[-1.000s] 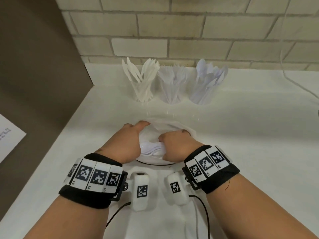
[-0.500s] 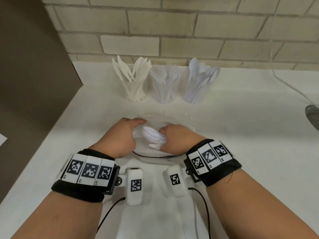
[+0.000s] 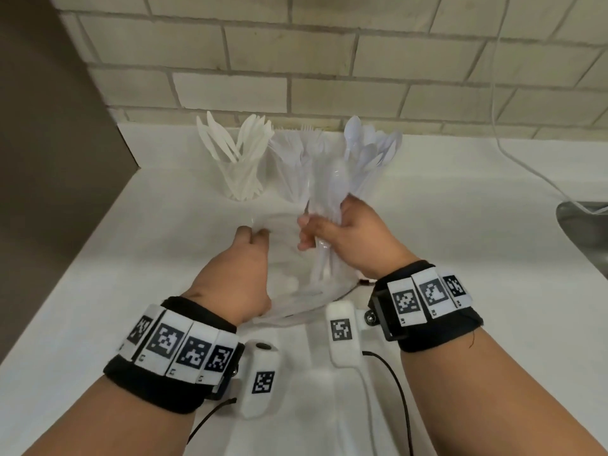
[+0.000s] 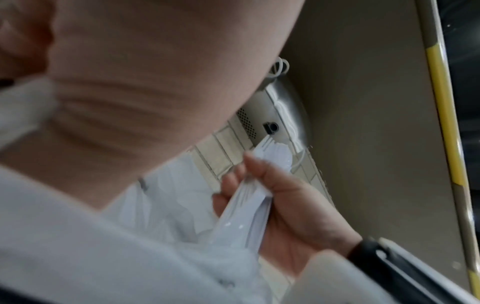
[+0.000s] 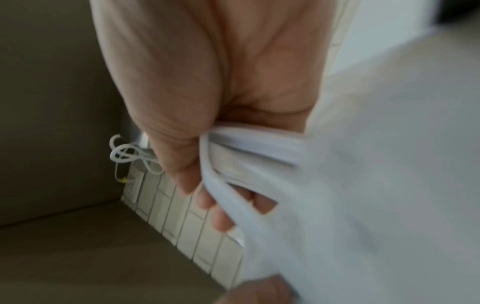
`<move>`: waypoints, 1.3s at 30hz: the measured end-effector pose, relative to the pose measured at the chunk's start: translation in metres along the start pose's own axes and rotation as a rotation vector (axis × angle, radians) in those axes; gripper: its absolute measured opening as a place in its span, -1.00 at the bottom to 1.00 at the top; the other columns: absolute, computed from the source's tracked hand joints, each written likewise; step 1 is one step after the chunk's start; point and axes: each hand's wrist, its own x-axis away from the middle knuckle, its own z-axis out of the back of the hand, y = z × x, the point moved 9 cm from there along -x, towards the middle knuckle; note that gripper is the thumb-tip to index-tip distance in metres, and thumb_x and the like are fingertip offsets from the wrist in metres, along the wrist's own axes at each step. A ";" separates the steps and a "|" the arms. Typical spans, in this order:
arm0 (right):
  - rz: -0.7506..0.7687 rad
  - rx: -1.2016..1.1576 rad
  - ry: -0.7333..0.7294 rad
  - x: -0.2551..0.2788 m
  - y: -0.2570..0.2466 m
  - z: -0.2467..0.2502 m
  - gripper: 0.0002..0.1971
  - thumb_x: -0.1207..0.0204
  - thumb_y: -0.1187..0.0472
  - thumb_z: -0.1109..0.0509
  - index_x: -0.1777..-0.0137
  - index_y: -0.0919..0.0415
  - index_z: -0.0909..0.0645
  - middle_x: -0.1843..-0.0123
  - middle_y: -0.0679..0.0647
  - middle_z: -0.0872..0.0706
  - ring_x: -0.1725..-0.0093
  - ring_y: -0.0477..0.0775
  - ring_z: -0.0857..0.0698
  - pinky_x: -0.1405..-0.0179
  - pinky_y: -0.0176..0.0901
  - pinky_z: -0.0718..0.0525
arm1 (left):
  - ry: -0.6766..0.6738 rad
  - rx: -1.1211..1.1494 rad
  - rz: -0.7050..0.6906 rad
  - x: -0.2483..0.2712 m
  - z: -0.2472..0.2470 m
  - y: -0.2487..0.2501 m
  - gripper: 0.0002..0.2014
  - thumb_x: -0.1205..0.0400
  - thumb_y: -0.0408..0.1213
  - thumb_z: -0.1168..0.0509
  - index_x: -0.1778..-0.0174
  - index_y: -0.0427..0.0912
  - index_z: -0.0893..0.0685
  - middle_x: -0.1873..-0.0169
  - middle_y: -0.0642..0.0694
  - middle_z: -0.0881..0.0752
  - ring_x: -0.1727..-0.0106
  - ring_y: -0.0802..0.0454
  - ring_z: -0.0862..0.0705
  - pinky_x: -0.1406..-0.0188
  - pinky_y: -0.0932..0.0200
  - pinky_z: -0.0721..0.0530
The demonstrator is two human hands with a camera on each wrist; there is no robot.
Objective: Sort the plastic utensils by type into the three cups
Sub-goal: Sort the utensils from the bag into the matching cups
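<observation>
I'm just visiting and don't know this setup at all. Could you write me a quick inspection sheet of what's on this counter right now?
Surface: white counter, set against a brick wall.
Job's things: three clear cups at the back, the knife cup, the fork cup and the spoon cup; a clear plate near the person.
Clutter: nothing seen.
Hands: the right hand grips a bundle of spoons, raised over the plate; the left hand holds the plate's far rim.
Cables: a white cord runs down the wall; black leads run from the wrist cameras.
Surroundings: a brown panel on the left; a metal sink edge on the right.
</observation>
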 end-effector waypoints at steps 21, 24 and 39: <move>0.224 0.085 0.296 0.006 -0.015 -0.015 -0.51 -0.40 0.09 -0.53 -0.30 0.26 -0.60 0.08 0.01 -0.79 0.07 0.06 -0.79 -0.01 -0.13 -0.74 | -0.088 0.091 0.011 0.006 -0.008 0.000 -0.03 -0.31 -0.08 -0.51 -0.60 -0.03 -0.14 -0.34 -0.07 -0.29 0.05 -0.05 -0.66 0.09 0.08 -0.71; 0.121 0.102 0.200 0.011 0.008 -0.033 -0.57 -0.35 0.27 -0.60 -0.13 -0.14 -0.60 0.07 -0.15 -0.75 0.05 -0.17 -0.73 -0.03 -0.29 -0.69 | -0.072 0.121 0.019 0.006 -0.005 -0.001 -0.12 -0.31 -0.09 -0.52 -0.52 -0.02 -0.25 -0.27 -0.04 -0.32 0.09 -0.02 -0.66 0.13 0.13 -0.68; -0.109 0.024 0.155 0.011 0.046 -0.024 -0.67 -0.34 0.28 -0.60 -0.12 0.22 -0.69 0.02 0.10 -0.81 0.00 0.02 -0.78 -0.08 -0.06 -0.76 | -0.052 0.125 0.038 0.011 -0.003 -0.004 -0.17 -0.43 0.11 -0.43 -0.57 0.29 -0.15 -0.64 -0.02 0.15 -0.57 -0.21 -0.25 -0.49 -0.10 -0.36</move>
